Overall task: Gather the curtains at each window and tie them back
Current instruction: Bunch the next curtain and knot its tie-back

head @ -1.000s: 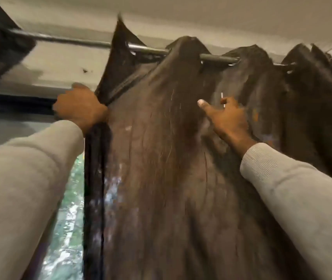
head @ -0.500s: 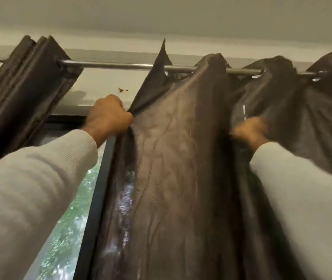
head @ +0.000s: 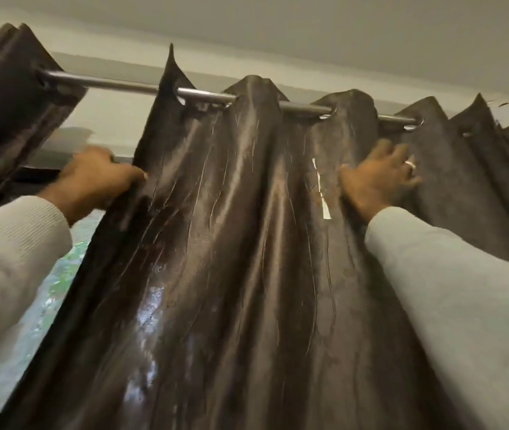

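A glossy dark brown curtain (head: 225, 249) hangs by metal eyelets from a steel rod (head: 116, 83) and fills the middle and right of the head view. My left hand (head: 95, 181) is shut on the curtain's left edge, just below the rod. My right hand (head: 380, 178) lies flat against a fold further right, fingers spread, a ring on one finger. A second brown curtain (head: 8, 97) is bunched together at the rod's left end. Both my arms wear pale grey sleeves.
The window pane (head: 29, 308) shows in the gap at lower left, with green foliage outside. Its dark frame (head: 39, 175) runs behind my left hand. White wall and ceiling (head: 278, 26) sit above the rod.
My right hand has come out from a fold and now spreads flat on the fabric. The curtain's pleats look wider apart. My left hand keeps its hold on the edge.
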